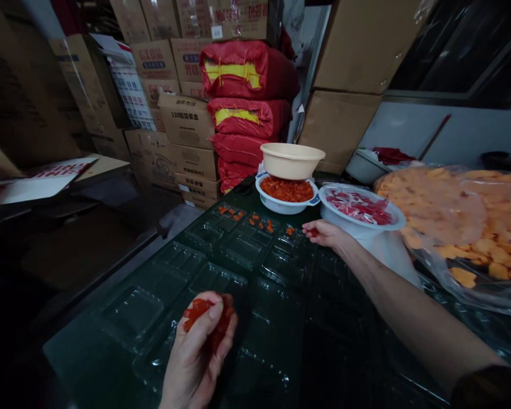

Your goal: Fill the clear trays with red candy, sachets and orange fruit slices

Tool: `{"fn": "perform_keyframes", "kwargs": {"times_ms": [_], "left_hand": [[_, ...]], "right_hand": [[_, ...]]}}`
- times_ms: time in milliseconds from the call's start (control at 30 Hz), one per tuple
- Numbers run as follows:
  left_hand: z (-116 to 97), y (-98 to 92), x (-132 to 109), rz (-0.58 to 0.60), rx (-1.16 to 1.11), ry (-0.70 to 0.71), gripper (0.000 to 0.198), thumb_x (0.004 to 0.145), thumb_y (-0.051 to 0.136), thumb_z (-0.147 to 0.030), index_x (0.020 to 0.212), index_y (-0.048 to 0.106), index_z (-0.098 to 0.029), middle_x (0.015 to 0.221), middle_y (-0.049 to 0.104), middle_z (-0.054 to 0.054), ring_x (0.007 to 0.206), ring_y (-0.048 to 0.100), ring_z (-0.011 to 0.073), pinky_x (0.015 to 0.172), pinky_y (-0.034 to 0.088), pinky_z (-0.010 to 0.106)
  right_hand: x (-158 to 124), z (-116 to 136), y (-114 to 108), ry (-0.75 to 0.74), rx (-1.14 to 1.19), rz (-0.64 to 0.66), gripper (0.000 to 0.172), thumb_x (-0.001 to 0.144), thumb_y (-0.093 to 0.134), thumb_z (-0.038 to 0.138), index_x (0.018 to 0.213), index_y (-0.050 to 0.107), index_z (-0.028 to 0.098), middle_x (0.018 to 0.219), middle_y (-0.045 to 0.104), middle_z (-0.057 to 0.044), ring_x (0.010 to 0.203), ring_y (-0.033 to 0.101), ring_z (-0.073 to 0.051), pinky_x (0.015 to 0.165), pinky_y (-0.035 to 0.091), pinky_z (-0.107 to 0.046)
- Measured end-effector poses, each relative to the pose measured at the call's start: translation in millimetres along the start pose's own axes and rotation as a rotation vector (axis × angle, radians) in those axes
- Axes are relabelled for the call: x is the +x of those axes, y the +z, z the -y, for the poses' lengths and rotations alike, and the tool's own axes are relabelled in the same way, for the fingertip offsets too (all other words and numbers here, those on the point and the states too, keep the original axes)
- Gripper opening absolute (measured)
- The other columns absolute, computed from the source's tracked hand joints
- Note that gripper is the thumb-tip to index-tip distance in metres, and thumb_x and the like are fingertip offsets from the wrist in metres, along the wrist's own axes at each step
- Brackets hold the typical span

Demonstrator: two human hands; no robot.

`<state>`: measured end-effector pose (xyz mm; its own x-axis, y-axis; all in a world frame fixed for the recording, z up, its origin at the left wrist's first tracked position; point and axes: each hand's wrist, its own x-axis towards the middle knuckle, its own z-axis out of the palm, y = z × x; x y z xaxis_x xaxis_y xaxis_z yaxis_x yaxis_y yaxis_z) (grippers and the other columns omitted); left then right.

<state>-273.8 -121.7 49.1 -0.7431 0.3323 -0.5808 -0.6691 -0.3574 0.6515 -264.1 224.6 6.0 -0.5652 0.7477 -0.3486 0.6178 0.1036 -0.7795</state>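
My left hand [202, 352] is closed round a handful of glossy orange-red pieces [196, 311], whose exact kind I cannot tell. Out ahead, my right hand [323, 233] hovers at the far end of a clear plastic tray [287, 267], its fingers drawn together with a bit of orange-red showing between them. A few orange-red pieces [290, 231] lie in that tray's far compartment. Two trays to its left hold several more in their far compartments. Nearer clear trays [132, 312] show no pieces. Behind them, a white basin [262, 196] is heaped with the same pieces.
A cream basin [293, 162] sits over the white one. Right of it stands a pale tub [361, 224] of red-and-white wrapped packets. A large clear bag [485, 210] of orange pieces takes up the right side. Red sacks [251, 74] and cartons [191, 122] are stacked behind.
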Motion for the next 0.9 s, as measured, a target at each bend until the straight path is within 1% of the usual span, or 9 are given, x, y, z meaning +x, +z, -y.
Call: {"fn": "perform_keyframes", "kwargs": {"times_ms": [67,167,267,367,500,600,700,800,900], "left_hand": [[-0.2,-0.5,-1.1,0.020,-0.010,0.006,0.022,0.062,0.068,-0.013,0.080,0.058,-0.018,0.079,0.066,0.003,0.056,0.063,0.0127,0.039,0.047,0.012],[-0.6,-1.5,-2.1,0.005,-0.002,0.006,0.022,0.061,0.068,-0.013,0.081,0.058,-0.017,0.080,0.066,0.004,0.056,0.063,0.0123,0.041,0.049,0.012],[-1.1,-3.9,-1.4,0.023,0.014,0.022,0.023,0.061,0.069,-0.013,0.080,0.057,-0.017,0.080,0.065,0.004,0.055,0.062,0.0120,0.039,0.047,0.012],[-2.1,-6.8,-0.3,0.056,0.014,0.026,0.023,0.061,0.069,-0.014,0.078,0.055,-0.019,0.081,0.064,0.003,0.056,0.063,0.0127,0.038,0.046,0.012],[-3.4,-7.9,-0.5,0.050,0.012,0.022,0.023,0.061,0.068,-0.013,0.078,0.054,-0.019,0.082,0.064,0.003,0.057,0.063,0.0126,0.039,0.047,0.013],[-2.9,-7.0,-0.7,0.050,0.011,0.019,0.022,0.062,0.068,-0.013,0.079,0.055,-0.019,0.082,0.064,0.003,0.057,0.063,0.0126,0.039,0.047,0.012],[-1.9,-6.9,0.6,0.065,0.007,0.021,0.021,0.062,0.067,-0.012,0.078,0.055,-0.018,0.082,0.064,0.004,0.057,0.062,0.0122,0.038,0.046,0.012],[-2.2,-8.5,2.6,0.065,-0.001,0.026,0.021,0.061,0.068,-0.013,0.078,0.055,-0.017,0.080,0.064,0.004,0.056,0.061,0.0114,0.037,0.045,0.011],[-4.2,-10.1,3.4,0.037,0.002,0.025,0.022,0.061,0.068,-0.013,0.078,0.055,-0.018,0.082,0.064,0.003,0.056,0.061,0.0110,0.037,0.044,0.010]], "right_hand": [[-3.5,-1.3,-0.1,-0.011,0.002,-0.010,0.007,0.086,0.048,0.012,0.079,0.050,0.011,0.061,0.050,0.003,0.042,0.041,-0.004,0.038,0.032,-0.014],[-5.1,-5.6,4.2,-0.041,-0.076,-0.046,0.007,0.081,0.046,0.005,0.079,0.049,0.012,0.058,0.054,0.001,0.037,0.036,-0.004,0.036,0.025,-0.016],[-2.5,-10.0,9.6,-0.097,-0.216,-0.108,0.008,0.080,0.047,0.009,0.073,0.051,0.013,0.053,0.052,0.001,0.037,0.034,-0.005,0.037,0.022,-0.018],[1.7,-12.4,12.4,-0.164,-0.349,-0.165,0.005,0.076,0.053,0.012,0.072,0.053,0.013,0.056,0.052,0.000,0.045,0.040,-0.007,0.042,0.025,-0.018],[7.3,-13.2,12.0,-0.212,-0.467,-0.145,0.006,0.070,0.056,0.007,0.070,0.055,0.013,0.062,0.052,0.000,0.053,0.044,-0.009,0.046,0.027,-0.019],[11.2,-13.1,11.1,-0.224,-0.513,-0.126,0.005,0.069,0.058,0.008,0.070,0.056,0.013,0.061,0.052,0.000,0.053,0.045,-0.010,0.046,0.027,-0.019],[12.8,-12.9,11.0,-0.219,-0.521,-0.124,0.005,0.070,0.060,0.010,0.071,0.057,0.013,0.061,0.052,0.000,0.053,0.045,-0.009,0.045,0.027,-0.019],[9.8,-12.6,9.2,-0.195,-0.485,-0.150,0.003,0.075,0.056,0.011,0.072,0.056,0.011,0.060,0.050,0.001,0.050,0.043,-0.008,0.044,0.026,-0.018],[2.7,-12.1,2.2,-0.143,-0.419,-0.169,0.011,0.084,0.051,0.019,0.078,0.054,0.011,0.056,0.045,0.004,0.042,0.035,-0.005,0.040,0.025,-0.018]]}}
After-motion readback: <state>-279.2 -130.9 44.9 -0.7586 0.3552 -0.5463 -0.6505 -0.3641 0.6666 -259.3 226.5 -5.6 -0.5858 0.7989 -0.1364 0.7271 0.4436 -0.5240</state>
